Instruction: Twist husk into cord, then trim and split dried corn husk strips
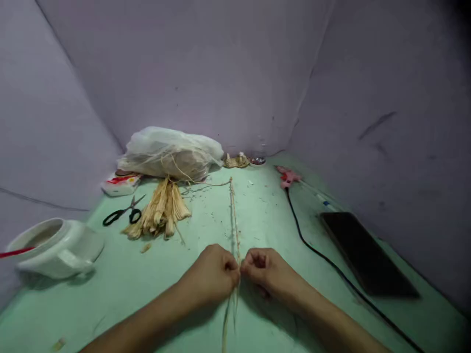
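Observation:
A thin cord of straw-coloured plant fibre (234, 215) runs straight toward me down the middle of the green tabletop (206, 230). Its far end shows a small knot. My left hand (215, 269) is closed on the near part of the cord, thumb against curled fingers. From the right, my right hand (270, 269) pinches at the same spot, the two hands almost touching. Loose strand ends (226, 323) trail below the fingers toward the near edge. Exactly how the strands cross between the fingertips is hidden.
Left of the cord lie a bundle of dried husk strips (162, 211), black-handled scissors (125, 212) and a white pot (62, 252). A plastic bag (172, 149) sits at the back wall. On the right are a pink glue gun (288, 176), its black cable (312, 250) and a dark phone (368, 255).

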Motion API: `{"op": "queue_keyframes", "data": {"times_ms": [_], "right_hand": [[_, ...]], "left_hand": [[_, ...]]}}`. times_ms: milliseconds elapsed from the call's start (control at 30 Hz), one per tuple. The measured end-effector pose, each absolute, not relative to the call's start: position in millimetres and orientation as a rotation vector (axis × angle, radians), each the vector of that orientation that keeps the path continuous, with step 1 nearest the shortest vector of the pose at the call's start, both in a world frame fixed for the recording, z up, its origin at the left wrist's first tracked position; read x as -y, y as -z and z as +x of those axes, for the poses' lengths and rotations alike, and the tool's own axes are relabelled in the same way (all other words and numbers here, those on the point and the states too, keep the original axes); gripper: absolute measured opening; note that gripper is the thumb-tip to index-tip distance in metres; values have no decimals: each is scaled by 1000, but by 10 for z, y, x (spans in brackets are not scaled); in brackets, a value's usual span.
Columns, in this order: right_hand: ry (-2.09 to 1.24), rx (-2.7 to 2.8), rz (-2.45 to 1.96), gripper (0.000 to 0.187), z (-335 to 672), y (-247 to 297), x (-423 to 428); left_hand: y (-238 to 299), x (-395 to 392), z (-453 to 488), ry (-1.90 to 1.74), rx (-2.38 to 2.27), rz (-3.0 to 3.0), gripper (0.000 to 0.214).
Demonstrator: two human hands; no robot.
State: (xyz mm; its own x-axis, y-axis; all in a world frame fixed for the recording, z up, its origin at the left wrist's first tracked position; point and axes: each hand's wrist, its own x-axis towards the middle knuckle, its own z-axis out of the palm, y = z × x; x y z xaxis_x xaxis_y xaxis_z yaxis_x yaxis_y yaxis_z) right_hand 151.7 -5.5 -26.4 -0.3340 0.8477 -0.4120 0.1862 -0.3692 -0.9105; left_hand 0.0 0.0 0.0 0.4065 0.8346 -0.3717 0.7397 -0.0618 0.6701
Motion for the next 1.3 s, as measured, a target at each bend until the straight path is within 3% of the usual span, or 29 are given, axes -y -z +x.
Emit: {"op": "queue_keyframes", "data": {"times_ms": [267, 600, 833, 933, 1000, 1067, 1200, 1300], "right_hand": [[-1842, 1258, -1356, 9, 1491, 170, 73], [-1726, 1242, -1319, 8, 1418, 223, 125], [-1786, 1192, -1283, 15, 1385, 251, 133], [-1789, 1171, -1252, 13, 1391, 246, 122], [-1777, 1171, -1235, 12, 1398, 237, 119], [-1759, 1196, -1220, 13, 1406, 234, 119], [-1687, 1270, -1149, 20, 1412, 285, 101], [-1640, 1355, -1083, 19, 1423, 350, 66]], "left_hand": [[-289, 342, 97, -9, -1591, 2302, 29], [-156, 615, 317, 137, -1524, 2565, 42], [-81, 667, 381, 245, -1317, 2616, 34], [-268, 583, 270, 159, -1340, 2470, 22], [-394, 443, 149, -195, -1472, 2278, 29], [-437, 267, 42, -529, -1575, 1893, 23], [-248, 12, -9, -446, -1332, 1038, 40], [-78, -29, 31, -410, -1079, 843, 18]]}}
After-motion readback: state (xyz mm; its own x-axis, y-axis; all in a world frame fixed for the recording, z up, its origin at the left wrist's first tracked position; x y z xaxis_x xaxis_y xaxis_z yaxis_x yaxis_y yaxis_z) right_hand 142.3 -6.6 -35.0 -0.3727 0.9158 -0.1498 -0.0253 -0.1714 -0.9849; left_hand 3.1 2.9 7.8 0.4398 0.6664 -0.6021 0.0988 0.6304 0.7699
